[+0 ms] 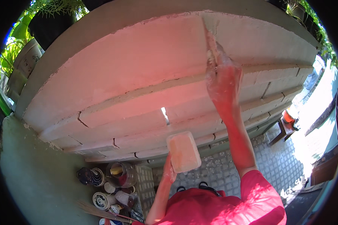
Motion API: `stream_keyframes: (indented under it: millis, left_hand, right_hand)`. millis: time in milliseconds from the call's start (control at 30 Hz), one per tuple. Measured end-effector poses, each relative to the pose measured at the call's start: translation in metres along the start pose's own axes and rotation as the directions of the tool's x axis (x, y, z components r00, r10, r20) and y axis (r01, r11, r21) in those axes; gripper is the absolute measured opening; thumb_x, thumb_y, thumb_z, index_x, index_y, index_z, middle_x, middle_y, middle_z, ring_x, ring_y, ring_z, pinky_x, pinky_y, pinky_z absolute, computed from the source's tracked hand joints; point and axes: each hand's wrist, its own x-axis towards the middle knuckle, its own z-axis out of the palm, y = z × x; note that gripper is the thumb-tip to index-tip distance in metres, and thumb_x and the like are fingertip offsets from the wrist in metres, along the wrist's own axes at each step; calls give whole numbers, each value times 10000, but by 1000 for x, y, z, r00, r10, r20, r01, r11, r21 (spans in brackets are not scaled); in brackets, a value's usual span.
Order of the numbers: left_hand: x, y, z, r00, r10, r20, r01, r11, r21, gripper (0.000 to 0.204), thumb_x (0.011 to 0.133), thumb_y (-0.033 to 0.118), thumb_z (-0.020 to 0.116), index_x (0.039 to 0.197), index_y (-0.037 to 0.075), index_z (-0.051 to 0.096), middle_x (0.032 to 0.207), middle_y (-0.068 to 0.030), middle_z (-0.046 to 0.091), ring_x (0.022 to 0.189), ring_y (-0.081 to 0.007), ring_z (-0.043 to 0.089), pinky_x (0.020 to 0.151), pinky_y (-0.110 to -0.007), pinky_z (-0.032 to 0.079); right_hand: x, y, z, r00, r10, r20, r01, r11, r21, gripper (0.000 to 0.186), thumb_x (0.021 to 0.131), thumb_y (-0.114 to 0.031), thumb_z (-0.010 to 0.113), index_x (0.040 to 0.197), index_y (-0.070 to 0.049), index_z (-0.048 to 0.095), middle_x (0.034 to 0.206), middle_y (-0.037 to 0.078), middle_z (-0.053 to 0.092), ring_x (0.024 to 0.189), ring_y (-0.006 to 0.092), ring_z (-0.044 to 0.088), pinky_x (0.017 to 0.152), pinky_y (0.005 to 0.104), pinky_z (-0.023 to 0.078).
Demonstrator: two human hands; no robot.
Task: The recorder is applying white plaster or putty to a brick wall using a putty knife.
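Shirt [214,208] near; our right hand [226,78] clamps its fingers on a tool [209,38], our left hand [169,170] on a tub [184,152]. We judge the wall [150,56] mostly coated above, lower joints [266,90] unfilled.

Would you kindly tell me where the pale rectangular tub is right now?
In the head view, the tub is held in the left hand, below the bright patch on the wall, left of the right forearm.
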Motion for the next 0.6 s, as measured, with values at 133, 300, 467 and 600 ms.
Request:
stream_keyframes:
  millis: [133, 300, 467, 600]
  left_hand:
    - [3, -1, 4, 999, -31, -5, 31, 999, 5, 658, 952, 501, 406, 1424, 57, 295, 1418, -74, 410, 1279, -212, 429, 1046, -364, 371]
    - [3, -2, 2, 999, -30, -12, 30, 999, 19, 661, 950, 502, 410, 1425, 57, 294, 1416, -77, 412, 1281, -213, 426, 1057, -369, 359]
    - [-2, 0, -4, 1000, -9, 13, 10, 1000, -7, 660, 953, 498, 408, 1425, 51, 291, 1416, -78, 411, 1286, -212, 420, 1063, -370, 350]
    - [-3, 0, -5, 1000, -14, -21, 13, 999, -36, 609, 963, 453, 409, 1416, 55, 317, 1392, -82, 441, 1265, -218, 443, 1063, -384, 353]
  right_hand:
    - [4, 1, 15, 968, 241, 72, -220, 950, -223, 285, 790, -27, 562, 1069, 26, 585, 639, 172, 596, 645, 315, 622, 512, 443, 462]
    - [-21, -37, 55, 993, -41, 114, 42, 999, -6, 392, 759, 4, 556, 1144, -52, 598, 689, 174, 612, 677, 305, 617, 535, 432, 480]
    - [-36, 7, 20, 988, 138, -74, -135, 990, 44, 405, 775, -10, 551, 1176, -44, 591, 725, 185, 616, 669, 311, 600, 579, 417, 484]
    - [-46, 24, 25, 951, 299, -80, -308, 936, -170, 381, 792, -18, 559, 1171, -14, 592, 776, 196, 635, 681, 332, 609, 631, 406, 489]
